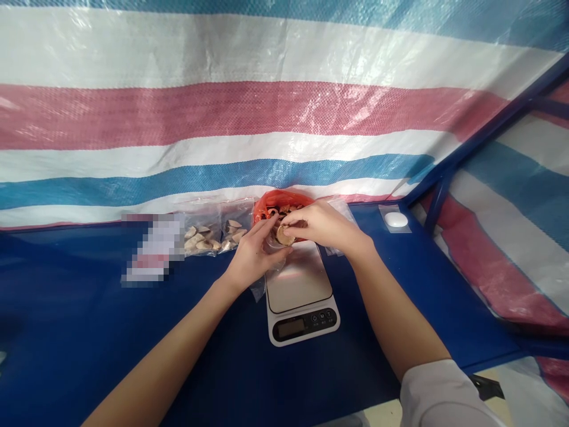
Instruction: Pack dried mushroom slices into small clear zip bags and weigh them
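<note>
My right hand [320,224] pinches a tan, round dried slice [284,236] between thumb and fingers. My left hand [252,254] is closed on a small clear plastic bag [277,261], its thumb and fingers around the bag's mouth, right beside the slice. Both hands are over the far end of a white kitchen scale [299,284], whose display looks blank. Just behind them an open red plastic bag [279,198] holds more brownish dried pieces, partly covered by my fingers.
Two clear bags of dried pieces, a fuller one [201,238] and a smaller one [233,232], lie left of the red bag. Flat clear bags [341,212] lie to the right. A white oval object [395,220] rests farther right on the blue table [213,367]. Striped sheeting [222,112] hangs behind.
</note>
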### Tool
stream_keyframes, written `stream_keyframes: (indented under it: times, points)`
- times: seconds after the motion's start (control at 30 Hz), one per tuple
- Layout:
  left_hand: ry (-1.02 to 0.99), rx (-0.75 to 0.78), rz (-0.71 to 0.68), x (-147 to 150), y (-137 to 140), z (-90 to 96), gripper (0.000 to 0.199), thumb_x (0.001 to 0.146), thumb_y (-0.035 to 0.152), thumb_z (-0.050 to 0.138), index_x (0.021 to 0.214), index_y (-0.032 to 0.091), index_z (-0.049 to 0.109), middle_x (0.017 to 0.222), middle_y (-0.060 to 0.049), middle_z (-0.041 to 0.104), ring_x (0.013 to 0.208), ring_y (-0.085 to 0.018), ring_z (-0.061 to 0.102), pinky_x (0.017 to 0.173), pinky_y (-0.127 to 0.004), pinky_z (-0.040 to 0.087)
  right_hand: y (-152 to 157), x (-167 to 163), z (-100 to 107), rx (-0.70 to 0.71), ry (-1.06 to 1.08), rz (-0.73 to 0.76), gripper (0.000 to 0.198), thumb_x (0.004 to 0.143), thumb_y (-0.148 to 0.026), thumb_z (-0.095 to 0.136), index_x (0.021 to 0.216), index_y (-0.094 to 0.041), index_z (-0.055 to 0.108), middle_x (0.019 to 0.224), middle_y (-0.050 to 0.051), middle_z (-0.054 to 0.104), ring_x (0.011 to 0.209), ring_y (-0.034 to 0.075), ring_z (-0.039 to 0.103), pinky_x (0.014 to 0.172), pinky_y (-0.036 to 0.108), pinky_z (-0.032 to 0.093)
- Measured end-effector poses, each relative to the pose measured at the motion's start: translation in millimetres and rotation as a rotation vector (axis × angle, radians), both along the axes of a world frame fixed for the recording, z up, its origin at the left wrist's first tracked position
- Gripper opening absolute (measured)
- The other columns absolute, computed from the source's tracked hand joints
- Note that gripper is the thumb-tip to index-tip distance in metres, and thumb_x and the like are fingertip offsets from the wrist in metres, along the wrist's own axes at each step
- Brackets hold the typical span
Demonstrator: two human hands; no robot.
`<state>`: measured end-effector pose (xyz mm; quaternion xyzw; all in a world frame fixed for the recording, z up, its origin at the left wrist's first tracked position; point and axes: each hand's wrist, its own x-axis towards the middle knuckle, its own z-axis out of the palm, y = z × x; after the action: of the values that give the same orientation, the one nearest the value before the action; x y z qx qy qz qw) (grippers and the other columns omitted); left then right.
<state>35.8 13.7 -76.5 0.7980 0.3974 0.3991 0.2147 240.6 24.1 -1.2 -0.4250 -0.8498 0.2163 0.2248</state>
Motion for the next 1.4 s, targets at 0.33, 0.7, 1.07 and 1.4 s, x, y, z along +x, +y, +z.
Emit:
stream_keyframes:
  times: [0.33, 0.7, 1.07, 1.4]
  points:
    - [-0.04, 0.043, 0.029, -2, 1, -0.1, 0.07, 0.082, 0.042, 0.077, 0.144, 0.017, 0.055, 0.134, -0.014, 0.066, 0.121, -0.03, 0.065, 0.104, -0.044, 0.054, 4, 13, -4, -0.109, 0.266, -0.04, 0.02, 0.09, -0.033, 0.067, 0.099, -0.023, 0.081, 0.096, 0.002, 0.079, 0.086, 0.019, 0.07, 0.079, 0.03, 0.051]
    - [-0.045, 0.047, 0.027, 0, -1, 3.2, 0.063, 0.086, 0.045, 0.071, 0.142, 0.019, 0.057, 0.121, -0.011, 0.071, 0.111, -0.026, 0.069, 0.101, -0.043, 0.056, 13, 14, -19, -0.405, 0.254, -0.042, 0.021, 0.088, -0.035, 0.067, 0.091, -0.02, 0.08, 0.075, 0.001, 0.075, 0.065, 0.014, 0.069, 0.056, 0.023, 0.053]
    - [0.009, 0.051, 0.02, -2, -3, 1.6, 0.063, 0.086, 0.043, 0.071, 0.143, 0.019, 0.057, 0.124, -0.011, 0.07, 0.109, -0.026, 0.069, 0.099, -0.04, 0.057, 13, 5, -21, -0.601, 0.297, -0.023, 0.018, 0.076, -0.012, 0.063, 0.067, -0.021, 0.075, 0.063, -0.003, 0.071, 0.056, 0.012, 0.067, 0.054, 0.02, 0.055]
    - [-0.012, 0.138, -0.011, -5, -2, -1.2, 0.06, 0.089, 0.035, 0.07, 0.145, 0.018, 0.055, 0.12, -0.011, 0.07, 0.103, -0.023, 0.07, 0.096, -0.038, 0.057, 12, 4, -20, -0.725, 0.227, -0.042, 0.012, 0.087, -0.023, 0.066, 0.09, -0.017, 0.076, 0.073, 0.004, 0.075, 0.061, 0.014, 0.071, 0.049, 0.018, 0.055]
